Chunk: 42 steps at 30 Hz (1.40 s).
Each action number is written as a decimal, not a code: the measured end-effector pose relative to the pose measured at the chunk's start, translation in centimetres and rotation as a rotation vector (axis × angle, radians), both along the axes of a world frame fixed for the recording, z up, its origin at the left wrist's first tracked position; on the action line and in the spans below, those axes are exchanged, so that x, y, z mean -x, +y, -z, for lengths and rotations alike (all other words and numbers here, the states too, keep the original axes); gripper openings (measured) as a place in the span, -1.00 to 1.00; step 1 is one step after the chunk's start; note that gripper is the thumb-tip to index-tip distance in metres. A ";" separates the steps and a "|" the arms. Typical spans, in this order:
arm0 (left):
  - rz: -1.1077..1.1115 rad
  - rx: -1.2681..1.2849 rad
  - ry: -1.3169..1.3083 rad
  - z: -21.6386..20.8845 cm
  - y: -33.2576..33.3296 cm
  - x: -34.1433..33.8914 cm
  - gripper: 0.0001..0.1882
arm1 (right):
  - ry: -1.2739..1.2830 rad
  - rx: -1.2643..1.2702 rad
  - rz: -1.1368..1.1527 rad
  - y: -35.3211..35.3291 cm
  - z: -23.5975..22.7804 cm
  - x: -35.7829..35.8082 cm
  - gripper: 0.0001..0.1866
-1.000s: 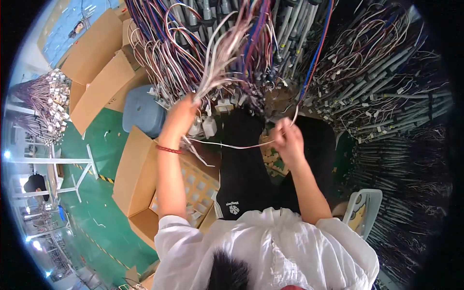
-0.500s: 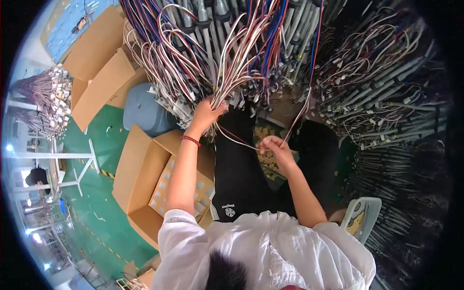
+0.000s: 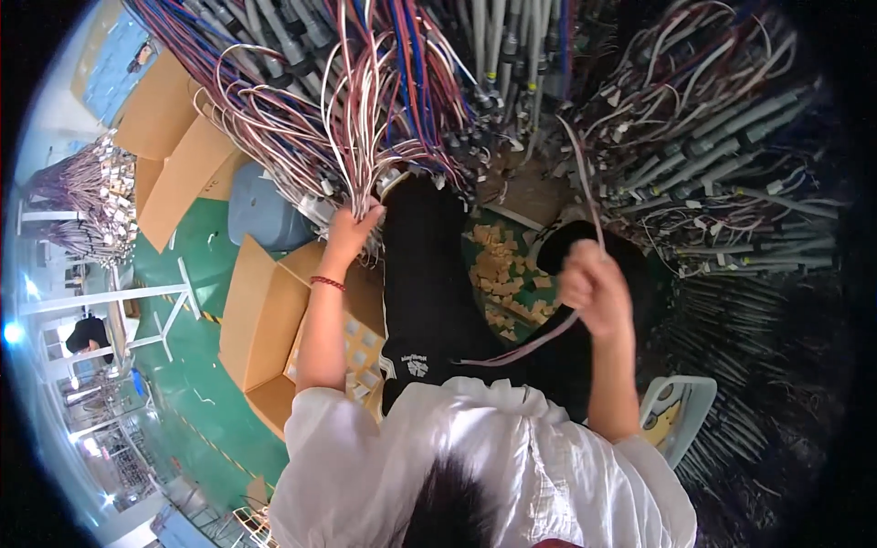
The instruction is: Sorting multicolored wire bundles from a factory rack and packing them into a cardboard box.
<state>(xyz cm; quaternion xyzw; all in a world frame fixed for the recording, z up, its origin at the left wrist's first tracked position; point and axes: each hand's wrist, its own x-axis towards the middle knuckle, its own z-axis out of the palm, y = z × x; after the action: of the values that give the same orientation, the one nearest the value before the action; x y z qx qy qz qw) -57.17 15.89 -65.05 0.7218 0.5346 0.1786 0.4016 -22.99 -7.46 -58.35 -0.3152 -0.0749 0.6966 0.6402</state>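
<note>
My left hand [image 3: 351, 236] is closed round the lower end of a bundle of white and dark red wires [image 3: 363, 137], beside my left knee. The bundle hangs from a dense mass of cable harnesses [image 3: 265, 36] with grey sleeves and blue, red and white wires. Over my right thigh, my right hand [image 3: 592, 285] is closed, somewhat smeared by motion, on a thin length of wires [image 3: 585, 173]. One end of that length rises toward the harnesses; its other end [image 3: 521, 353] trails below the fist over my lap.
An open cardboard box [image 3: 260, 320] with small pale pieces inside stands left of my leg. Behind it are a blue-grey stool [image 3: 265, 208] and another open carton [image 3: 183, 183]. Brown scraps [image 3: 502, 269] lie on the floor between my legs. More cable bundles [image 3: 731, 201] crowd the right side.
My right hand has moved right and toward me, with the wires drawn apart from the bundle. My left hand has shifted slightly left and nearer, still gripping the bundle. The view has shifted a little.
</note>
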 end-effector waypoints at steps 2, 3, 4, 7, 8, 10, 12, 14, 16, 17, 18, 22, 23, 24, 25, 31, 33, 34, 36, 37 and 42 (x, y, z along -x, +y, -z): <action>-0.071 -0.190 -0.042 0.9 -0.7 -2.2 -0.75 | -0.152 0.140 0.029 0.1 4.9 2.8 -0.96; -0.165 -0.240 -0.072 1.2 -0.7 -2.6 -0.74 | -0.264 0.209 -0.009 0.0 7.2 4.3 -0.96; -0.191 -0.249 -0.118 1.6 -0.4 -2.6 -0.70 | -0.348 0.207 0.010 -0.2 9.1 5.8 -0.95; -0.105 -0.387 0.167 0.7 -0.7 -2.9 -0.52 | 0.036 0.392 0.132 -1.3 9.4 9.2 -0.89; -0.086 -0.353 0.140 0.5 -0.9 -2.3 -0.50 | 0.071 0.414 0.090 -1.4 8.8 10.0 -0.86; -0.041 -0.333 0.063 -1.1 -2.1 -2.3 -0.43 | 0.313 0.332 0.072 -1.9 8.9 10.4 -0.83; -0.034 -0.329 -0.086 -1.4 -3.2 -1.3 -0.40 | 0.334 0.252 -0.060 -1.8 8.4 10.3 -0.82; -0.129 -0.391 -0.170 -1.7 -5.1 0.9 -0.48 | 0.161 0.311 -0.084 -1.6 7.9 10.4 -0.86; -0.338 -0.577 -0.241 -0.5 -7.3 4.8 -0.66 | 0.019 0.472 0.127 -0.9 6.1 11.0 -0.90; -0.493 -0.653 -0.352 0.8 -8.7 7.1 -0.76 | 0.096 0.425 0.211 -1.1 6.9 10.0 -0.91; -0.659 -0.597 -0.351 2.0 -10.6 9.4 -0.81 | 0.076 0.364 0.257 -1.2 6.6 9.0 -0.93; -0.863 -0.251 0.007 12.7 -20.4 20.9 -0.78 | 0.134 0.345 0.262 -0.8 6.2 11.2 -0.91; -0.833 0.012 0.064 14.1 -21.9 19.3 -0.74 | 0.097 0.357 0.167 -1.5 6.9 11.9 -0.89; -0.731 0.032 -0.151 14.8 -22.3 16.7 -0.76 | 0.055 0.369 0.081 -2.2 7.4 12.3 -0.87; -0.749 -0.162 -0.315 18.6 -24.5 15.8 -0.62 | 0.055 0.334 -0.050 -2.5 8.3 13.9 -0.85; -0.687 0.559 -0.501 14.3 -25.0 10.8 -0.33 | -0.162 0.334 -0.252 -0.3 6.5 15.8 -0.81; -0.747 0.455 -0.656 14.2 -25.9 12.0 -0.40 | -0.213 0.298 -0.238 0.5 6.7 14.4 -0.80; -0.606 0.410 -0.620 14.0 -26.0 13.5 -0.48 | -0.267 0.372 -0.174 0.9 7.0 13.8 -0.80; -0.701 0.335 -0.370 18.4 -28.6 17.9 -0.63 | -0.223 0.363 -0.194 1.8 7.6 13.2 -0.74; -0.943 0.306 -0.139 22.7 -31.8 20.9 -0.71 | -0.209 0.368 -0.231 2.4 8.0 14.3 -0.74; -1.055 0.308 0.522 21.6 -32.3 27.0 -0.54 | -0.309 0.514 -0.103 1.2 7.2 15.0 -0.67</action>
<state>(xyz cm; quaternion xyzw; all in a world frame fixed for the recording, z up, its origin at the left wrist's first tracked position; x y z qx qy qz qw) -84.16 -16.41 -86.68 0.3130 0.9207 0.0913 0.2144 -37.99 -6.28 -65.56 -0.5651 -0.0086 0.6678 0.4843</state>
